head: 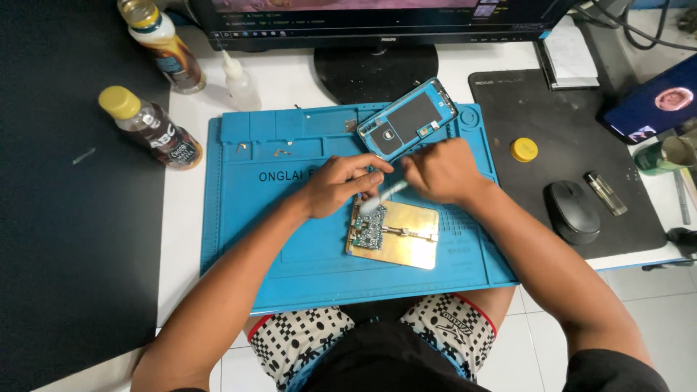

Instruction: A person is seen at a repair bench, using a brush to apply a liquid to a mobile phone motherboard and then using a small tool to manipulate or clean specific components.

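Note:
A small green circuit board is clamped on a gold metal holder plate in the middle of a blue work mat. My left hand rests at the plate's upper left corner, fingers curled by the board. My right hand grips a pale, blurred brush-like tool whose tip touches the board. An opened phone frame lies on the mat just beyond both hands.
Two yellow-capped bottles and a small clear dropper bottle stand at the left. A monitor stand is behind the mat. A black pad to the right holds a mouse, a yellow cap and a lighter.

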